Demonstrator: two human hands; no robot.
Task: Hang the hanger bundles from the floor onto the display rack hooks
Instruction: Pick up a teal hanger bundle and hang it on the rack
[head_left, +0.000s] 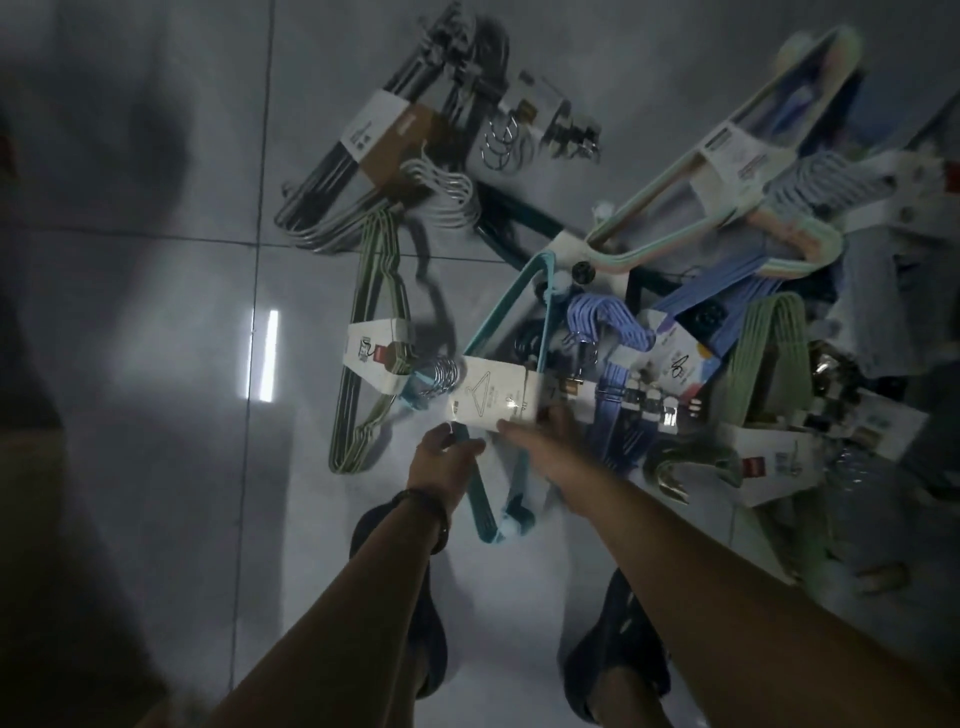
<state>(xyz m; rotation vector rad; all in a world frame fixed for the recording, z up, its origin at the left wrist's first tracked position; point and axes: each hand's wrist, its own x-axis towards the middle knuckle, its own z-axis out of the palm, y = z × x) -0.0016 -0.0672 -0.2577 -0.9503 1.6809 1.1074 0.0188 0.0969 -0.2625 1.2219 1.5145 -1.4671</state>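
teal hanger bundle (480, 501) with a white card label (493, 402) is found at the near edge of the pile, just ahead of the person's feet. whether it rests on the tiled floor (156, 322) or is raised off it cannot be told. left hand (447, 462) is seen with fingers curled round a teal arm of that bundle, just below the label's left corner. right hand (540, 441) is laid against the label's lower right edge. it is motion-blurred, so its grip cannot be told. a dark wristband (434, 514) is worn on the left wrist. chrome hooks (441, 375) are shown at the label's left end. a green hanger bundle (374, 260) with its own card is laid just left of the teal one, close against those hooks. a dark grey hanger bundle (332, 171) in a white-and-brown sleeve is placed farther back, with white wire hangers (447, 189) beside it. purple hanger bundles (615, 322) are piled to the right, and a pastel hanger bundle (670, 179) is set behind them. dark shoes (428, 634) are seen at the bottom.
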